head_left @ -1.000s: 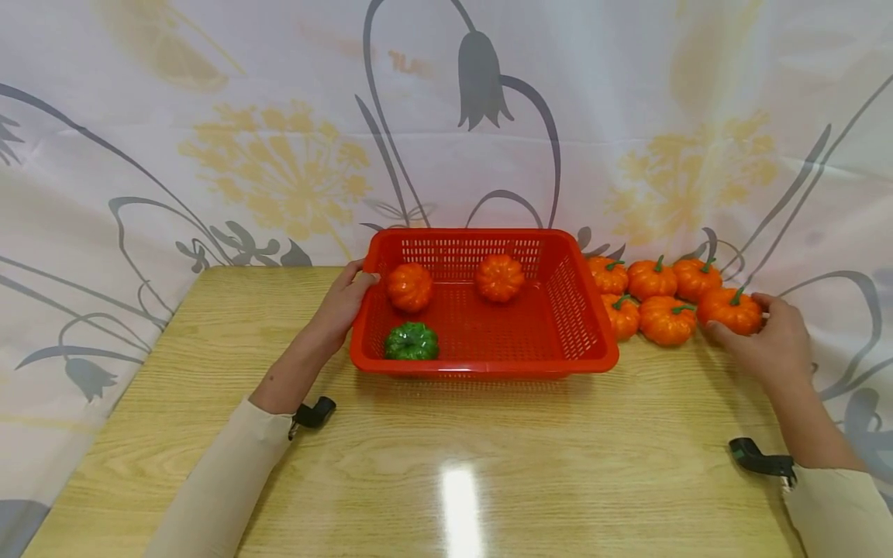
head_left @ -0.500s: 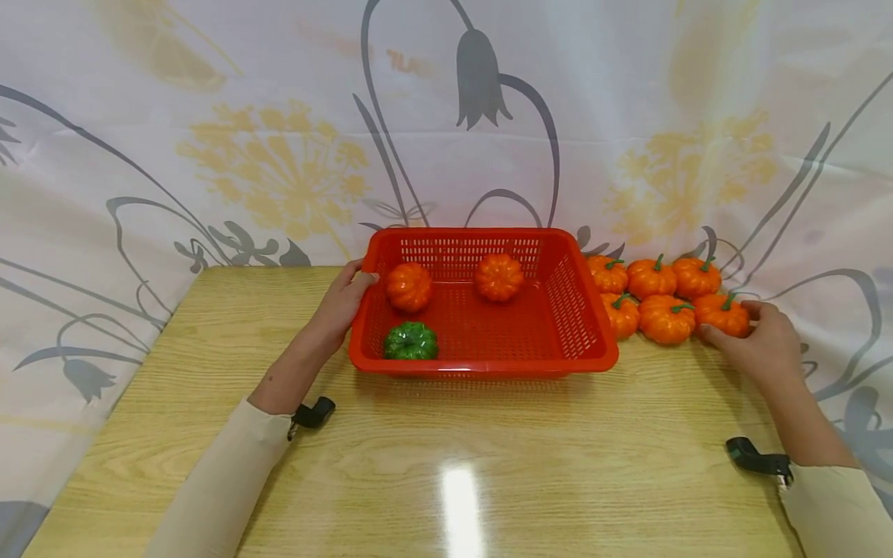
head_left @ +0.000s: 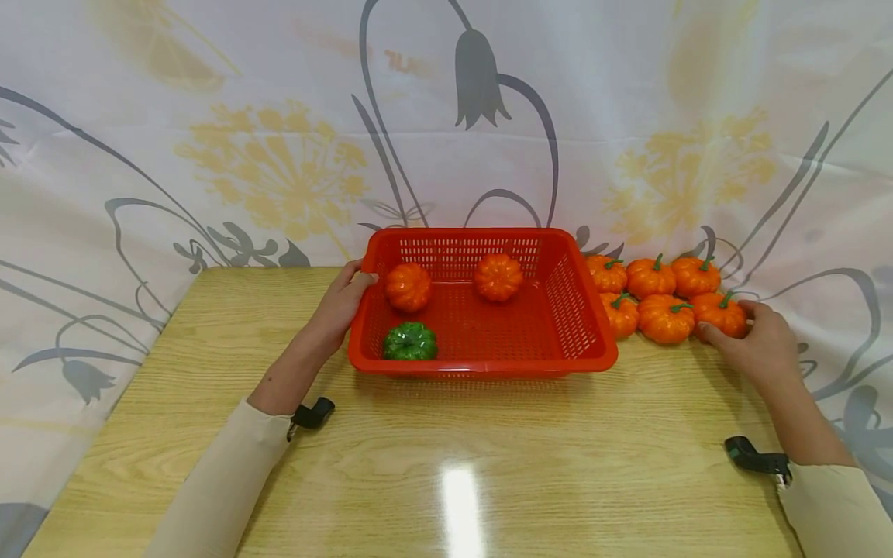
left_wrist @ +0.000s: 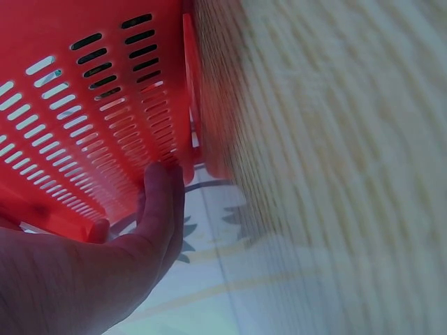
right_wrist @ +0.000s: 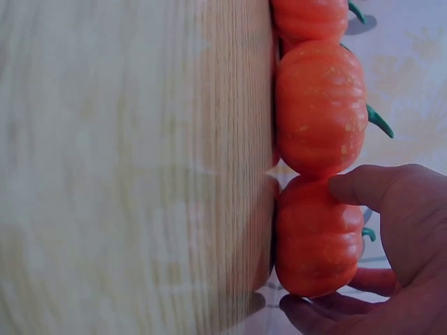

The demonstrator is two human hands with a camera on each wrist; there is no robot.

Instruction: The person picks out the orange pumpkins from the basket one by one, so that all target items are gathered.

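Note:
My left hand point(head_left: 339, 306) grips the left rim of a red plastic basket point(head_left: 481, 366). Its thumb lies over the rim, and its fingers reach along the slotted outer wall in the left wrist view. Inside the basket are two orange pumpkins, one at the left point(head_left: 408, 287) and one at the back point(head_left: 498, 277), and a green pumpkin point(head_left: 410, 341) at the front left. My right hand point(head_left: 766, 341) holds an orange pumpkin point(head_left: 720, 314) at the right end of the front row, thumb and fingers around it. In the right wrist view this pumpkin point(right_wrist: 318, 237) touches its neighbour point(right_wrist: 321, 108).
Several orange pumpkins with green stems, such as the middle front one point(head_left: 666, 319), stand in two rows right of the basket, close to its wall. A patterned curtain point(head_left: 446, 116) hangs behind the wooden table point(head_left: 530, 465).
My right hand has moved left with its pumpkin and set it down against the front row's neighbouring pumpkin. My left hand and the basket have stayed in place.

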